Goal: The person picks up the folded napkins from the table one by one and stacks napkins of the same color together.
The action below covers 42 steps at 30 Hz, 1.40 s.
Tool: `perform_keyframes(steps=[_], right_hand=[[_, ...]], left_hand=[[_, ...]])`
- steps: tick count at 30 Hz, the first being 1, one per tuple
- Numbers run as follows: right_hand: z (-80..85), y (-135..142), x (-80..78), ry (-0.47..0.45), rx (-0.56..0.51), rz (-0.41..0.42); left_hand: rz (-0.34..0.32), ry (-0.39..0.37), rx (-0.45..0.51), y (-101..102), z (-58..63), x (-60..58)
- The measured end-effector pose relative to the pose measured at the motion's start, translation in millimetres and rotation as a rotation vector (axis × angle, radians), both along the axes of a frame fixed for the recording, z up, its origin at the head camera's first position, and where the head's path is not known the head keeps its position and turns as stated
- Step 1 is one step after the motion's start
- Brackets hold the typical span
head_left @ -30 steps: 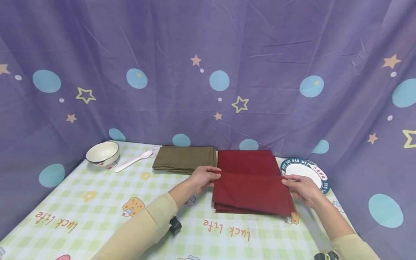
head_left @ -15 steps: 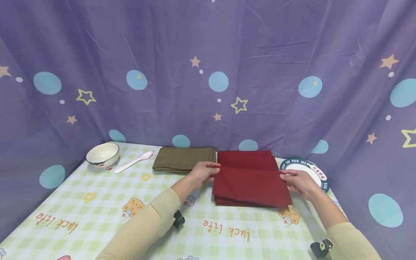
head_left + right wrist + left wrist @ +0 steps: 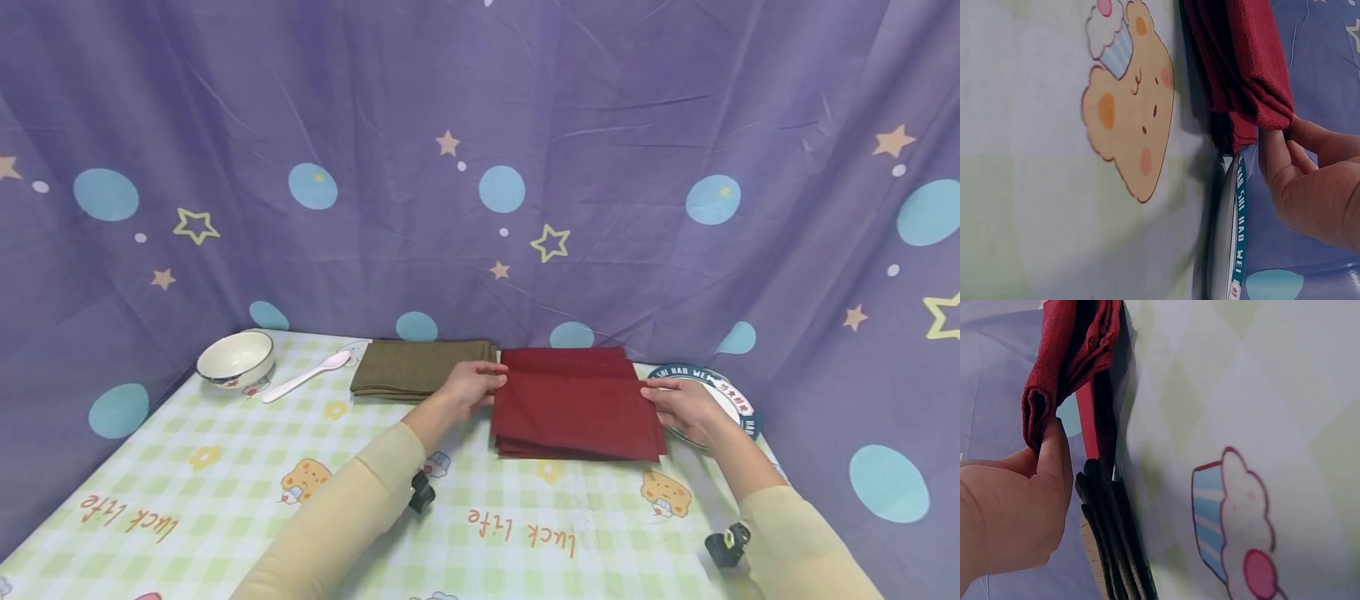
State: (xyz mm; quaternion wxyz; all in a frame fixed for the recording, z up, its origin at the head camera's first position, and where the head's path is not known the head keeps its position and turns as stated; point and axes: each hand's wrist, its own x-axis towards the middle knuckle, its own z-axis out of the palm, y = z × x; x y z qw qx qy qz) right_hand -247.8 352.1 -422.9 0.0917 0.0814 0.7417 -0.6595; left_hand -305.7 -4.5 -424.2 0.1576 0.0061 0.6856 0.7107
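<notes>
A folded dark red cloth (image 3: pixel 573 417) hangs between both hands, its front edge sloping down toward the table. My left hand (image 3: pixel 472 387) pinches its far left corner between thumb and fingers. At the far right corner my right hand (image 3: pixel 682 407) pinches it the same way. Directly behind lies a second folded red cloth (image 3: pixel 564 361), partly covered by the held one in the head view. The left wrist view shows the layered end of the held cloth (image 3: pixel 1047 381) raised above the tabletop. In the right wrist view its folded end (image 3: pixel 1263 75) sits over the other red cloth.
A folded olive-brown cloth (image 3: pixel 420 367) lies left of the red ones. Farther left are a pink spoon (image 3: pixel 303 377) and a white bowl (image 3: pixel 236 360). A green-rimmed plate (image 3: pixel 678 372) stands close behind the right hand. A purple curtain (image 3: pixel 480 275) borders the checked tablecloth (image 3: pixel 247 467).
Both hands have carried the held red cloth away from the body, toward the curtain, over more of the rear red cloth. Its front edge has drawn back from the printed lettering.
</notes>
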Motion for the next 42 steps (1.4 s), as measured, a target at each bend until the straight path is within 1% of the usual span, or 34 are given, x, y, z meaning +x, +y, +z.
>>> perform_keyframes(steps=[4, 8, 12, 16, 19, 23, 28, 33, 38, 42], right_hand=[[-2.4, 0.3, -5.2, 0.005, -0.027, -0.011], [-5.2, 0.5, -10.0, 0.005, -0.02, -0.027], [-6.5, 0.8, -15.2, 0.001, -0.027, -0.029], [-5.4, 0.4, -21.6, 0.008, -0.049, -0.024], [-2.5, -0.3, -24.9, 0.016, -0.034, -0.028], [0.2, 0.8, -29.2, 0.018, 0.017, -0.038], [0.9, 2.0, -38.6, 0.012, 0.021, -0.049], [4.3, 1.2, -47.7, -0.002, 0.053, -0.069], [7.3, -0.4, -56.8, -0.006, 0.073, -0.07], [8.1, -0.9, -61.1, -0.018, 0.094, -0.069]], left_hand=[[0.006, 0.02, -0.03, 1.2, 2.7, -2.4], [0.012, 0.027, -0.072, 1.8, 4.6, -3.4], [0.015, 0.03, -0.072, 2.7, 4.0, -6.0], [0.026, 0.038, -0.063, 3.2, 3.0, -12.4], [0.035, 0.037, -0.081, 3.8, 3.6, -16.5], [0.042, 0.04, -0.087, 5.2, 3.0, -21.3], [0.059, 0.059, -0.08, 6.9, 2.9, -28.3], [0.064, 0.072, -0.118, 8.9, 4.2, -36.6], [0.077, 0.064, -0.131, 9.9, 5.0, -43.2], [0.088, 0.058, -0.128, 10.1, 4.9, -45.8]])
